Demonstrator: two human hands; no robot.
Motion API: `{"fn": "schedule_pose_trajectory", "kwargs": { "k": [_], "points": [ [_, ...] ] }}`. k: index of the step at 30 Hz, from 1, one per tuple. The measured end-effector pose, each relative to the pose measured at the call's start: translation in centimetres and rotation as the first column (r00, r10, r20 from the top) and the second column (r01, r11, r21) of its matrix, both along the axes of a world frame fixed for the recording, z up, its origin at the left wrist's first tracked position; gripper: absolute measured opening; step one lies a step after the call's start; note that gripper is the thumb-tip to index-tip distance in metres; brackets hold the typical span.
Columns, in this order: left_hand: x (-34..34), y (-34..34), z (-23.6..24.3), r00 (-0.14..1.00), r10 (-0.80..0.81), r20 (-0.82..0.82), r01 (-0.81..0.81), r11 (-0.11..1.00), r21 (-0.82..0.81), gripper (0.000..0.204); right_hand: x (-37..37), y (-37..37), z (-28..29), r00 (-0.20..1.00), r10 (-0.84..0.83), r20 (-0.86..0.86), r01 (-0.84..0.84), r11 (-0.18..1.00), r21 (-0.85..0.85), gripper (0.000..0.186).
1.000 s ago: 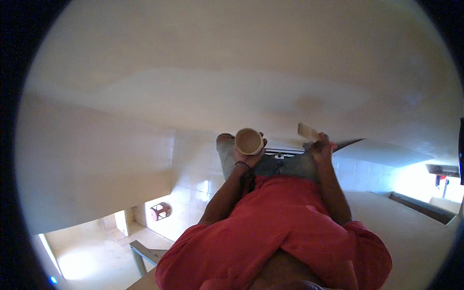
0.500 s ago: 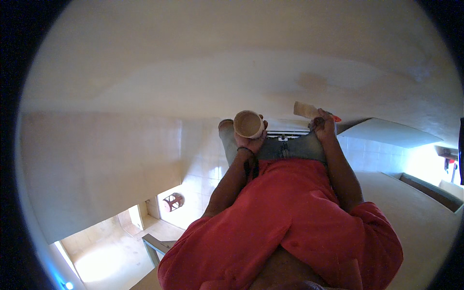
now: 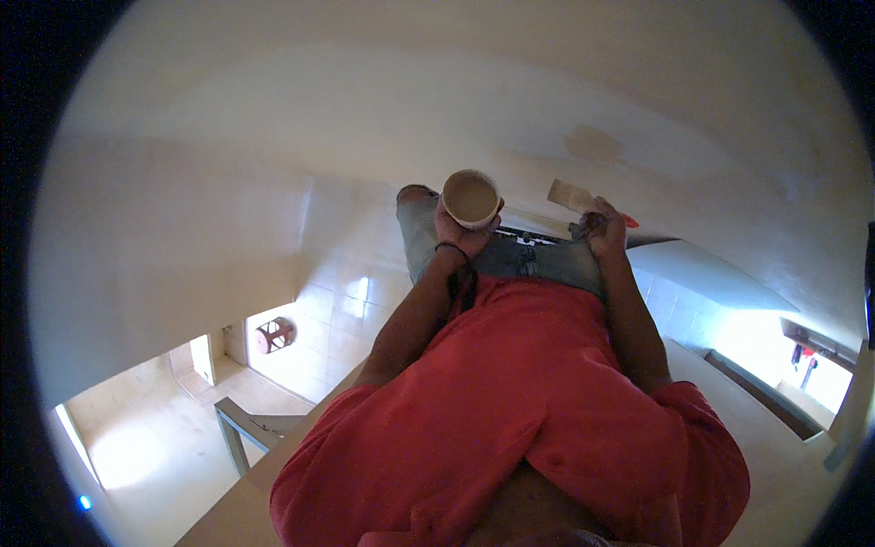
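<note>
My left hand point(image 3: 467, 237) is wrapped round a small round tub point(image 3: 471, 199), held with its mouth up. Its walls are coated beige, and how full it is I cannot tell. In my right hand point(image 3: 608, 232) is a paintbrush point(image 3: 571, 195) with a broad, flat tan head pointing left and up. The red-orange end of its handle shows past my fingers. Something dark sits at those fingers, too unclear to name. The brush head appears apart from the pale wall point(image 3: 383, 100) ahead, which bears a darker tan patch point(image 3: 592, 143) above it.
A plain panel or wall point(image 3: 173, 246) stands at the left. Below it are a tiled surface point(image 3: 333, 310), a reddish stool-like object point(image 3: 274, 335) and a grey metal-like frame point(image 3: 239, 428). At the right lie a flat pale surface point(image 3: 711, 401) and a bright opening with hanging items point(image 3: 805, 356).
The view has shifted, so surroundings at the lower left and right have moved within it. Both hands sit slightly higher in the picture, still holding the tub and the paintbrush.
</note>
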State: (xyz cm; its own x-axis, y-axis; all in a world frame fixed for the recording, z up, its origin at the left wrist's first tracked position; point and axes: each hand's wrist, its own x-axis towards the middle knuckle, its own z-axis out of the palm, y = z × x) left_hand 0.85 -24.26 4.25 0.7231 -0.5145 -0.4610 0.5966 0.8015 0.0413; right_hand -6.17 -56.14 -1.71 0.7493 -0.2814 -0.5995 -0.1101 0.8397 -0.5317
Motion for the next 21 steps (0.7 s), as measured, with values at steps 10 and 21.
{"fn": "schedule_pose_trajectory", "kwargs": {
  "k": [10, 21],
  "points": [
    [0.2, -0.1, -0.6, 1.000, -0.018, -0.011, 0.018, 1.000, -0.014, 0.053, 0.1, 0.3, 0.1, 0.999, -0.045, -0.027, 0.046, 0.997, 0.055, 0.015],
    [0.1, -0.1, 0.7, 1.000, -0.007, -0.019, 0.008, 0.998, 0.062, 0.054, 0.6, 1.8, 2.0, 0.999, 0.047, -0.027, -0.053, 0.942, -0.331, 0.017]
  ]
}}
